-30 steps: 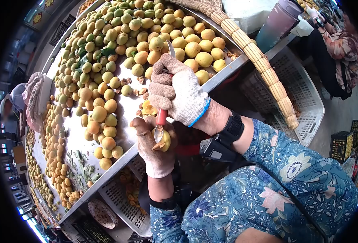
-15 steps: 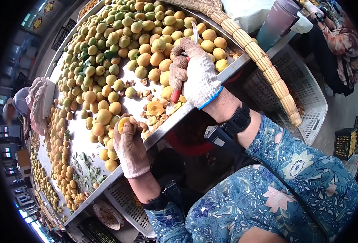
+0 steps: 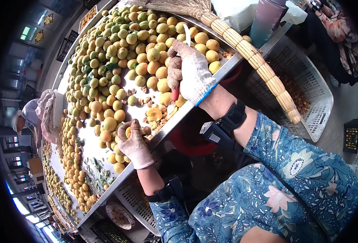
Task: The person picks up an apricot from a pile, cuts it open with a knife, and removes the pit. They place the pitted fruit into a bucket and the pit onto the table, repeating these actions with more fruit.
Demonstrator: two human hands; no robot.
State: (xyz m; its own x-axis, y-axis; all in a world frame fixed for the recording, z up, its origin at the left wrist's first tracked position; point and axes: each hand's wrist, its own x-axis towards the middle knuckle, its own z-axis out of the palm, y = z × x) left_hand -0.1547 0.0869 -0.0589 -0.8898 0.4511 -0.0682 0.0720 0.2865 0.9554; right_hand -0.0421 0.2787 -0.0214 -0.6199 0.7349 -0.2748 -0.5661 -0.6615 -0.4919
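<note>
My right hand point(image 3: 191, 73), in a white and brown work glove, is wrapped round a knife with a red handle point(image 3: 175, 94) and a short curved blade point(image 3: 187, 34) pointing away from me. My left hand point(image 3: 135, 145), in a stained glove, is closed on an apricot point(image 3: 128, 132) at the table's near edge; the fingers cover most of the fruit. Between the hands lies a cut-open apricot half point(image 3: 154, 114), with pits and scraps point(image 3: 144, 101) around it. Whole green to orange apricots point(image 3: 118, 52) are heaped just beyond both hands.
A metal-edged table point(image 3: 168, 128) bears the fruit and some loose leaves point(image 3: 98, 172). A straw broom point(image 3: 251, 54) lies across its right corner beside a tumbler point(image 3: 266, 22). Below stand a white crate point(image 3: 318, 97) and a red basin point(image 3: 193, 141). Another person point(image 3: 343, 36) is at right.
My left hand has shifted slightly and turned, with the apricot now further hidden by its fingers. My right hand keeps its grip on the knife. The whole view has tilted a little.
</note>
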